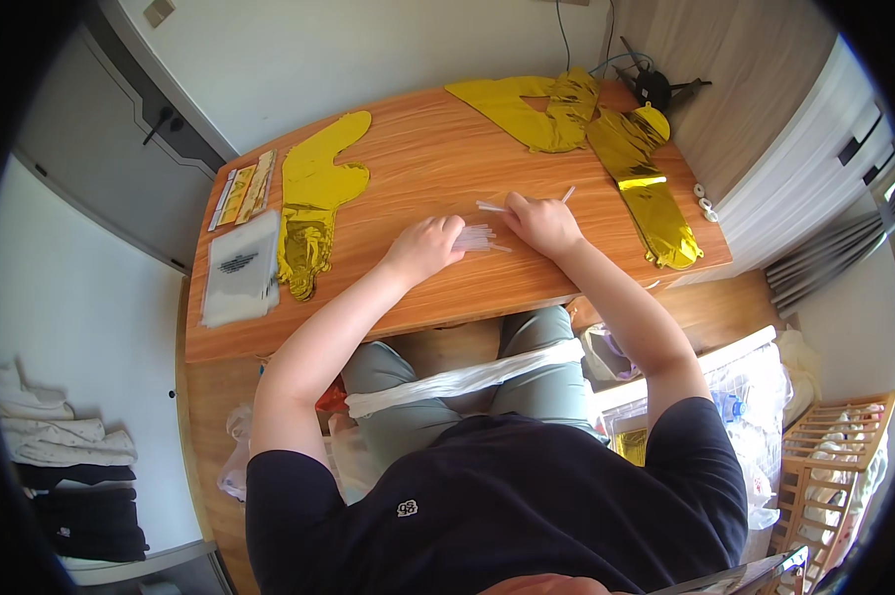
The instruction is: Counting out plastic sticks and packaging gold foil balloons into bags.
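My left hand point(427, 248) is closed around a bundle of short clear plastic straws point(477, 238), whose ends stick out to the right over the wooden table. Beside it, my right hand point(541, 226) has its fingers curled. From under its left side a thin clear straw point(489, 206) pokes out, and another short straw point(568, 194) shows just beyond its knuckles. Whether these are one straw or two is hidden by the hand. Flat gold foil balloons lie around: one point(318, 178) at the left, one point(527, 109) at the far side, and one point(651, 188) at the right.
On the wooden table point(417, 149), a stack of clear plastic bags point(241, 268) and colourful packets point(243, 188) lie at the left edge. Small white rolls point(706, 206) sit at the right edge. A black router point(654, 84) stands in the far right corner. A white strip point(467, 377) crosses my lap.
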`<state>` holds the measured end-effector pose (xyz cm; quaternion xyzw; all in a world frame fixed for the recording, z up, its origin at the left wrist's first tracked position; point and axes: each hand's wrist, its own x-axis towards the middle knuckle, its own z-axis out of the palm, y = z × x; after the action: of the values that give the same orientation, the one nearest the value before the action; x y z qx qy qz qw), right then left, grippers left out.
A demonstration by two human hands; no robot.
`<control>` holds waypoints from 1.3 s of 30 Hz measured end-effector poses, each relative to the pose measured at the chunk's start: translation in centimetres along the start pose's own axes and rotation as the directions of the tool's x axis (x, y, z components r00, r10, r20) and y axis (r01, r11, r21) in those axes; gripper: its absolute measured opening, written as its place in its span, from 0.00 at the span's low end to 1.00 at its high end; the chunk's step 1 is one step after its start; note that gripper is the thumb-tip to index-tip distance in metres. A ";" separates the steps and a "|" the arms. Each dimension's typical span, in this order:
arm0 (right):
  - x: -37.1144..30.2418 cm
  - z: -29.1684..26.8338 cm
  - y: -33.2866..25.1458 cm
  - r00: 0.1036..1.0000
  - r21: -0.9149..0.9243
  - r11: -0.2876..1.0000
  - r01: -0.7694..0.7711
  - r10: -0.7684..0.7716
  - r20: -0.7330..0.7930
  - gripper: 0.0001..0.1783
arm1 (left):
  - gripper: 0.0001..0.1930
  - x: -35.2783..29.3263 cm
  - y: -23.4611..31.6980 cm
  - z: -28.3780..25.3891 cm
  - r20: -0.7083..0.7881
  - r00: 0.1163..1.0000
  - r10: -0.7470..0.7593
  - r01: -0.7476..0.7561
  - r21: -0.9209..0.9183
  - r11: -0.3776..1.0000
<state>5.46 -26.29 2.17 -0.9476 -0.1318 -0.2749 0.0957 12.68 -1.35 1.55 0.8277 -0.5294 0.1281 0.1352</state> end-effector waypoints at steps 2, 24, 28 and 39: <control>0.5 -0.4 0.0 0.997 0.094 0.994 -0.064 0.068 -0.042 0.13 | 0.22 -0.1 -0.2 0.0 -0.028 0.999 -0.016 0.016 -0.007 1.000; 8.3 5.3 -10.0 0.770 0.951 0.191 -0.244 0.635 0.070 0.19 | 0.07 -0.8 -3.1 0.0 -0.336 0.643 -0.689 -0.011 -0.903 0.431; 8.6 4.6 -12.3 0.793 0.973 0.040 -0.229 0.586 0.163 0.18 | 0.08 -0.8 -3.1 -0.1 -0.378 0.625 -0.683 -0.046 -0.891 0.451; 7.3 8.0 -12.8 0.856 0.939 0.294 -0.178 0.516 0.001 0.10 | 0.13 -0.7 -3.7 1.9 -0.391 0.658 -0.644 0.006 -0.852 0.523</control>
<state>11.51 -10.69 0.86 -0.6824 -0.0328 -0.2685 0.6791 15.85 0.04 -0.82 0.6603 -0.2601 0.1371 0.6910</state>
